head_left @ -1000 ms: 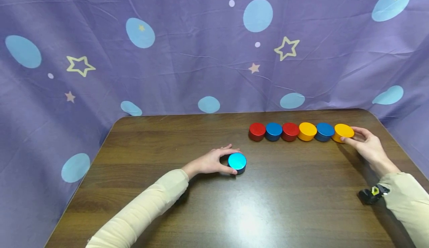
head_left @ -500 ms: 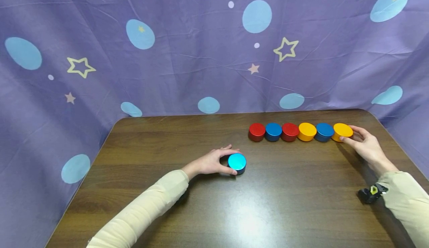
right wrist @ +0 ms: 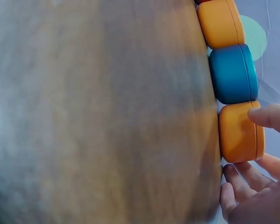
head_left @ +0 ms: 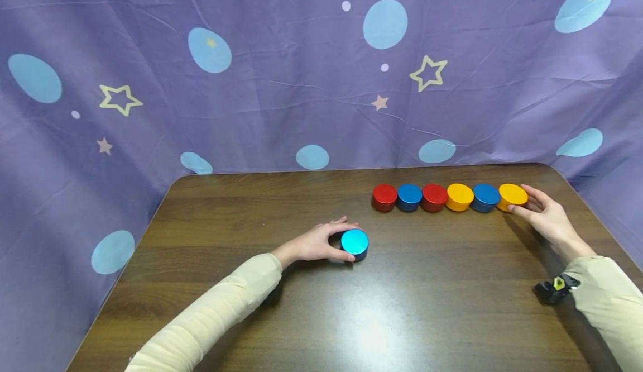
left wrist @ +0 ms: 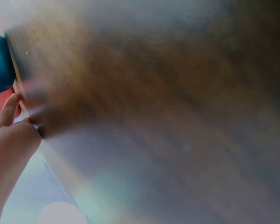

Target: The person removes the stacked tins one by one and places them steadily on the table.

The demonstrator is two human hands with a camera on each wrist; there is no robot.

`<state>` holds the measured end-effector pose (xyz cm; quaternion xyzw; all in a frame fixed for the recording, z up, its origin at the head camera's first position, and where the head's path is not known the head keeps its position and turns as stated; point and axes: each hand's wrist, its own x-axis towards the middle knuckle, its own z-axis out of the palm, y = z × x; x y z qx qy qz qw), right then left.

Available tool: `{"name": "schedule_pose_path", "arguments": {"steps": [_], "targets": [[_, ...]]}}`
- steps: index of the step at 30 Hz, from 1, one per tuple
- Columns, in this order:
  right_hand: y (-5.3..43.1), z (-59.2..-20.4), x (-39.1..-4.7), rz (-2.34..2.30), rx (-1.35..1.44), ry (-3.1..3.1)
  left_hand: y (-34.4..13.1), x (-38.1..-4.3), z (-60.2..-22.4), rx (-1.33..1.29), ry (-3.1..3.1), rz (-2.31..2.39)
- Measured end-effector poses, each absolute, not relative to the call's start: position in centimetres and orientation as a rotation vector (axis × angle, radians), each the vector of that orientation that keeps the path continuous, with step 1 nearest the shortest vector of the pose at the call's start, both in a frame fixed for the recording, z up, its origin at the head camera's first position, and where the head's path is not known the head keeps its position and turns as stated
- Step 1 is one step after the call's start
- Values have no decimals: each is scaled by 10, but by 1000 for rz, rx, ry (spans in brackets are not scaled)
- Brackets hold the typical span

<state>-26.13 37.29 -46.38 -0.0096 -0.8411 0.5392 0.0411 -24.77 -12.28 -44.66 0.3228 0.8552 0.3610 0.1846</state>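
Observation:
Toward the middle of the table, my left hand [head_left: 316, 242] holds a round blue tin [head_left: 354, 243] between thumb and fingers. The side of that tin [left wrist: 1, 65] shows at the left edge of the left wrist view. Over at the right, the thumb and fingers of my right hand [head_left: 550, 221] grip a yellow tin [head_left: 512, 194], the last in a row. Beside it stands a blue tin [head_left: 485, 195]; in the right wrist view the yellow tin [right wrist: 238, 135] touches this blue tin [right wrist: 233, 74]. Several fingers of the right hand are partly hidden behind the yellow tin.
Leftward the row continues with a yellow tin [head_left: 459, 195], a red tin [head_left: 434, 195], another blue tin [head_left: 409, 195] and another red tin [head_left: 384, 195]. A purple patterned curtain [head_left: 251, 126] hangs behind the brown table [head_left: 226, 204]. Something black [head_left: 550, 291] is at the right wrist.
My right hand has shifted the end yellow tin slightly left, close against the neighbouring blue tin. The left hand and its blue tin have stayed in place.

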Motion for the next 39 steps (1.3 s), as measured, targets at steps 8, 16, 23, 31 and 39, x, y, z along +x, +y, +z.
{"name": "schedule_pose_path", "arguments": {"steps": [8,16,23,31,39], "targets": [[373,-455,-257,1596,-62,-2632,-120,-246,-445,919,2434,1023],[373,-445,-250,1611,-24,-2584,-114,-246,-444,954,2514,1033],[368,-437,-242,1528,54,-2587,-109,-246,-439,973,2613,1096],[359,-427,-233,1382,117,-2660,-110,-250,-437,899,2703,1113],[348,-428,-226,1117,390,-2724,-116,-258,-434,790,2776,1126]]}}
